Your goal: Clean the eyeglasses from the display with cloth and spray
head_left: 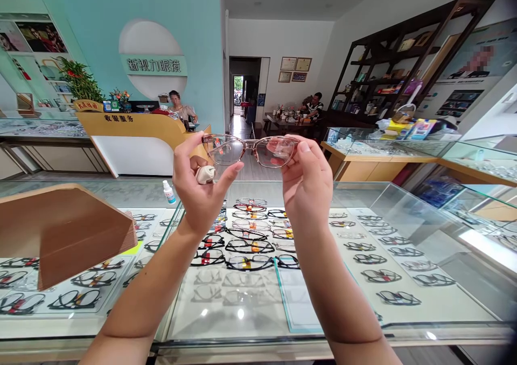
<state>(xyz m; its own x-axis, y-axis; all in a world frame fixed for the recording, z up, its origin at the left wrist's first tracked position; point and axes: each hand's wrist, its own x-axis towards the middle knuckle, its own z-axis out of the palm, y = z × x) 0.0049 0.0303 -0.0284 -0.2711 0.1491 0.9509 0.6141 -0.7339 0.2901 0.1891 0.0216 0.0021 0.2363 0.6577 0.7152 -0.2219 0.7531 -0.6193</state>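
A pair of eyeglasses (249,145) with a thin, see-through pinkish frame is held up above the glass counter. My left hand (197,184) grips its left end between fingers and thumb, and a crumpled pale cloth (205,174) is tucked in the same hand's curled fingers. On the other side, my right hand (309,176) pinches the right end of the frame near the hinge. Through the lenses, the room behind shows. The temples are mostly hidden from me.
Below lies a glass display case (226,322) with several rows of eyeglasses (250,245). A small white spray bottle (168,192) stands left of my left wrist. A brown box-like board (81,230) covers the left counter. Two people sit farther back, one behind a reception desk (133,149).
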